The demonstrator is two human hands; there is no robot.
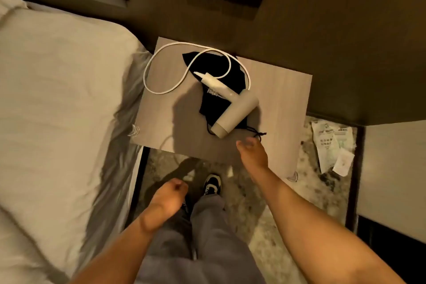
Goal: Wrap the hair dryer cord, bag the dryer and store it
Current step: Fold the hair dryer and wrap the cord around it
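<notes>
While the right hand (251, 151) reaches in over the near edge of the pale wood-grain bench (283, 99), fingers loosely spread and gripping nothing, the cream plastic hair dryer (232, 113) lies just beyond its fingertips, not yet touched. It rests on a crumpled black drawstring cloth bag (216, 69), barrel pointing toward the person, handle angled away. Its long white cord (147, 69) sprawls in open loops across the bag and the bench's far left corner. Best play, I'd say: take the dryer by its body, lift it clear of the bag, then gather the cord in even loops without kinking it at the handle. The left hand (169, 198) hangs lower, short of the bench, curled into a loose fist with nothing in it. Both forearms are bare and extended forward.
</notes>
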